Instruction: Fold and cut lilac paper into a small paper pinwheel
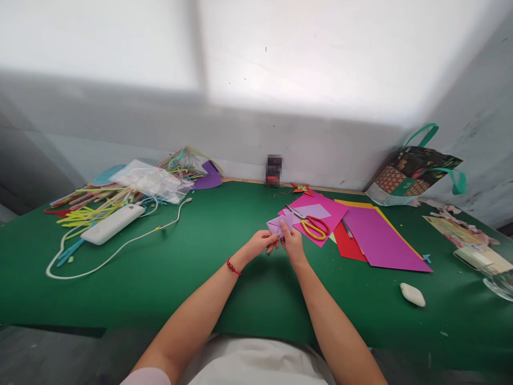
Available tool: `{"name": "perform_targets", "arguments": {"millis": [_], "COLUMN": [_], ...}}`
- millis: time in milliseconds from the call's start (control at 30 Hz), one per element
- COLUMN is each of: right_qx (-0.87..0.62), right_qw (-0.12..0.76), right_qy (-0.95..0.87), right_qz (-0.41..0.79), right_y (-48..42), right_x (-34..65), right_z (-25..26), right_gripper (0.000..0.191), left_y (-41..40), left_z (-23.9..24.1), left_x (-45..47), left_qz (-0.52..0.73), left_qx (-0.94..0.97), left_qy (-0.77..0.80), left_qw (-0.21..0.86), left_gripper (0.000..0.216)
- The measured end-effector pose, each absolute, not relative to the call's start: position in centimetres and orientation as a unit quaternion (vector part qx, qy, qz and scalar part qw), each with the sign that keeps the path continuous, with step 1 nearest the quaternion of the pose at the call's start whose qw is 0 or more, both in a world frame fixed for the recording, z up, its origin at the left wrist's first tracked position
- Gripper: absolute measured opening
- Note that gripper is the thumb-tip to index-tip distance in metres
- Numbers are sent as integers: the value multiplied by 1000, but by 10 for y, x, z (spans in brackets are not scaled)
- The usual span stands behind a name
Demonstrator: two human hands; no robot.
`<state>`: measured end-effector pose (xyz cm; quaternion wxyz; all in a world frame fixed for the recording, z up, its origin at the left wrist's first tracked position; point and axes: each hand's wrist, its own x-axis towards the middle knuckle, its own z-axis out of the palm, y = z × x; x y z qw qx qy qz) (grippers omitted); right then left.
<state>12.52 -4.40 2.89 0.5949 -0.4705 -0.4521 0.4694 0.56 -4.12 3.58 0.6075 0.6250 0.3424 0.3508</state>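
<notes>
A small folded piece of lilac paper (276,223), with crease lines across its face, is held up above the green table (192,267). My left hand (260,243) pinches its lower left edge, and a red beaded bracelet circles that wrist. At its right side my right hand (292,240) grips the same paper, thumb on the front. Just beyond the hands lie scissors (315,227) with red and yellow handles, blades pointing away to the left. They rest on a lilac sheet (320,210) and a magenta sheet (298,201).
On the right are purple paper (387,238), red paper (348,243), a pen (347,230), a white case (412,294), a patterned bag (412,171) and a glass dish (500,286). Paper strips (90,214), a plastic bag (154,181) and a white power strip (113,223) with its cable occupy the left.
</notes>
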Motion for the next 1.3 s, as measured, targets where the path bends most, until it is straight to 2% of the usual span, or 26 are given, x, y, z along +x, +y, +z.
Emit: {"name": "perform_targets", "arguments": {"millis": [300, 567, 667, 800, 1000, 1167, 1300], "right_qx": [-474, -439, -431, -446, -423, -410, -395], "right_qw": [597, 610, 637, 630, 632, 632, 597], "right_qy": [-454, -461, -467, -487, -486, -487, -511], "right_qz": [462, 472, 435, 409, 430, 442, 475], "right_y": [-46, -42, -41, -42, -42, -40, -39], "right_x": [121, 130, 133, 132, 130, 130, 132], "right_z": [30, 30, 28, 28, 27, 24, 25], "right_gripper": [52, 25, 33, 44, 42, 39, 33], "left_y": [-35, -24, -20, -18, -20, -21, -24], "left_z": [31, 28, 30, 33, 33, 35, 39], "left_x": [10, 6, 3, -2, -1, 0, -3], "left_qz": [392, 385, 398, 436, 444, 459, 476], "left_qx": [616, 556, 514, 497, 560, 566, 550], "left_qy": [370, 417, 432, 416, 382, 381, 375], "left_qw": [575, 607, 625, 624, 586, 569, 575], "left_gripper": [47, 58, 65, 63, 45, 41, 41]}}
